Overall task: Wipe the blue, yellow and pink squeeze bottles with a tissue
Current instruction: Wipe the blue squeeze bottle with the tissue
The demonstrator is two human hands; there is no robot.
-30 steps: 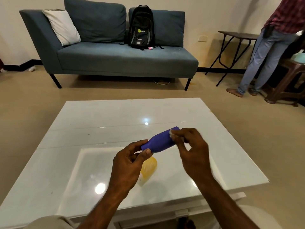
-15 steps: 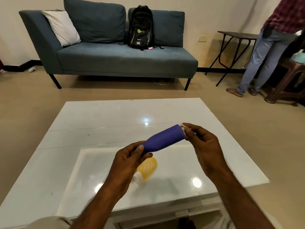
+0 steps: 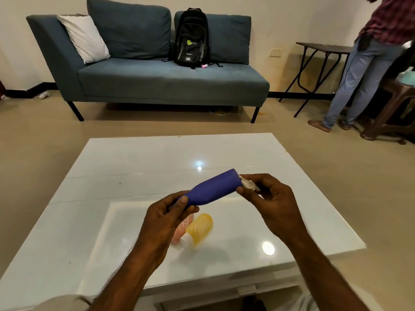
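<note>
I hold the blue squeeze bottle (image 3: pixel 214 188) tilted above the white table (image 3: pixel 125 173), its wide end up and to the right. My left hand (image 3: pixel 167 217) grips its narrow cap end. My right hand (image 3: pixel 272 203) pinches a crumpled white tissue (image 3: pixel 248 182) against the bottle's wide end. Below the bottle, the yellow squeeze bottle (image 3: pixel 198 228) lies on the table with its white cap toward me. The pink squeeze bottle (image 3: pixel 183 227) lies just left of it, mostly hidden behind my left hand.
A blue-grey sofa (image 3: pixel 157 79) with a black backpack (image 3: pixel 192 39) and a white cushion (image 3: pixel 84 38) stands beyond the table. At the right a person (image 3: pixel 368 63) in jeans stands by a dark folding table (image 3: pixel 323 49) and a wooden stool (image 3: pixel 390 113).
My right hand with the tissue slid along the blue bottle from mid-body out to its wide end. My left hand shifted, uncovering part of the pink bottle beside the yellow one.
</note>
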